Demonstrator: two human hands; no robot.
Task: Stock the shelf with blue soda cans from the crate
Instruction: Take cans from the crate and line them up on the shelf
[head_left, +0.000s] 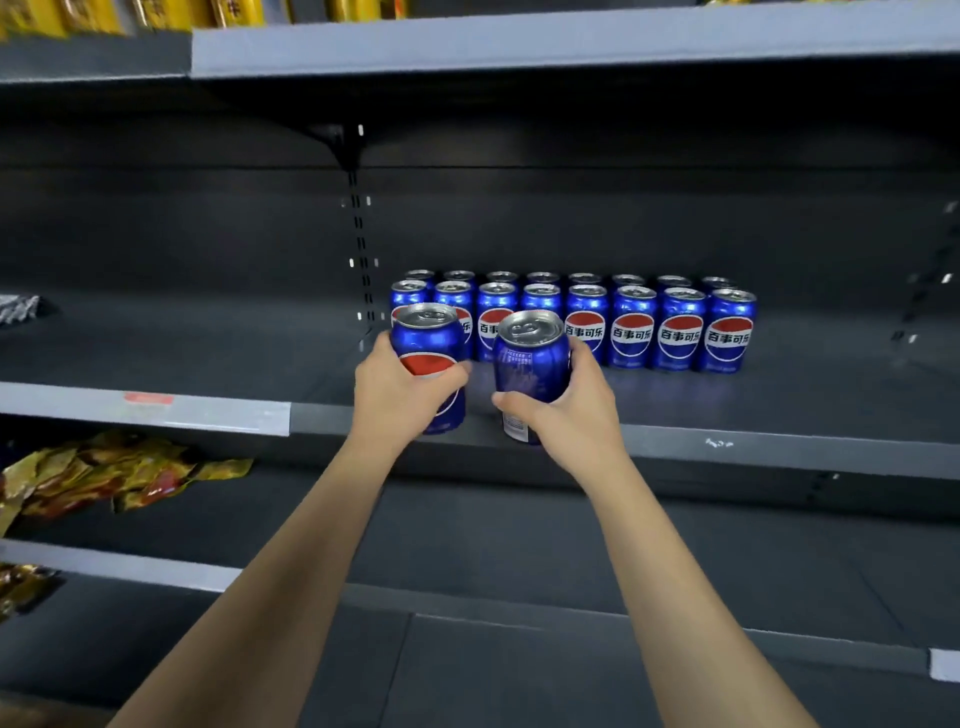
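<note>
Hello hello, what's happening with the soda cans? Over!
Left hand grips one blue can. Right hand grips another can. Two rows already on shelf. Front spots free.

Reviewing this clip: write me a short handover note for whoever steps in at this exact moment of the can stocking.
Left hand grips a blue can, logo facing the camera. Right hand grips a second can, turned so its printed back shows. Both cans are upright at the front edge of the middle shelf; whether they touch the shelf cannot be told.
Done: two rows of cans stand on the shelf behind the hands, eight cans in each as far as can be seen.
Left: set these two down to start a third row at its left end, the right one ideally turned logo forward. The crate is out of view, so the remaining stock is unknown.
</note>
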